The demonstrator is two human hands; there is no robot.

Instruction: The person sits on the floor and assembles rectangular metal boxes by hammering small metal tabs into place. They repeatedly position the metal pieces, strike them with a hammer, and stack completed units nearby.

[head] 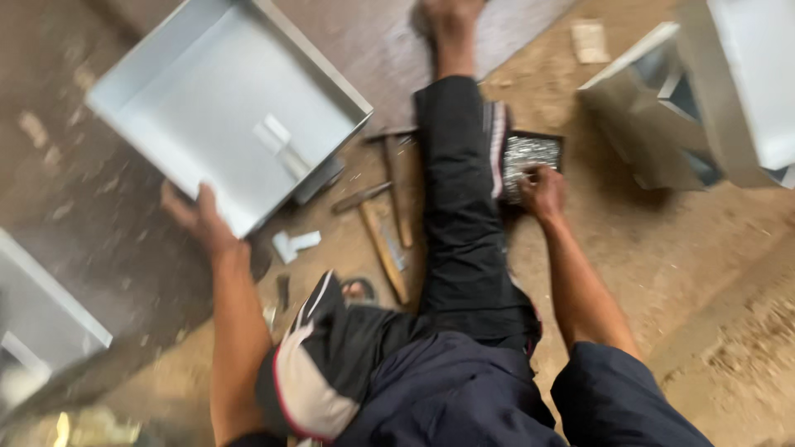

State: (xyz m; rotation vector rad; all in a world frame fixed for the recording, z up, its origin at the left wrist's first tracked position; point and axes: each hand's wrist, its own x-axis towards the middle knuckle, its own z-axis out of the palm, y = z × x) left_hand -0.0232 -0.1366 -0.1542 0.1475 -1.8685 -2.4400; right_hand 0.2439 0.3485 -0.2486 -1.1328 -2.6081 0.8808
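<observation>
I sit on the ground with one leg in dark trousers stretched forward. My left hand [197,222] grips the near edge of a shallow white rectangular tray [190,99], held tilted above the floor. A small white bracket [280,142] is fixed inside it. My right hand [540,192] reaches into a small dark box of shiny metal fasteners [530,153] beside my leg; the picture is blurred, so whether its fingers pinch anything is unclear.
A hammer [389,178] and wooden-handled tools [383,244] lie by my leg, with a small white bracket [294,244] on the floor. More white trays stand at the left [41,306] and upper right [662,99]. Sandy dirt lies to the right.
</observation>
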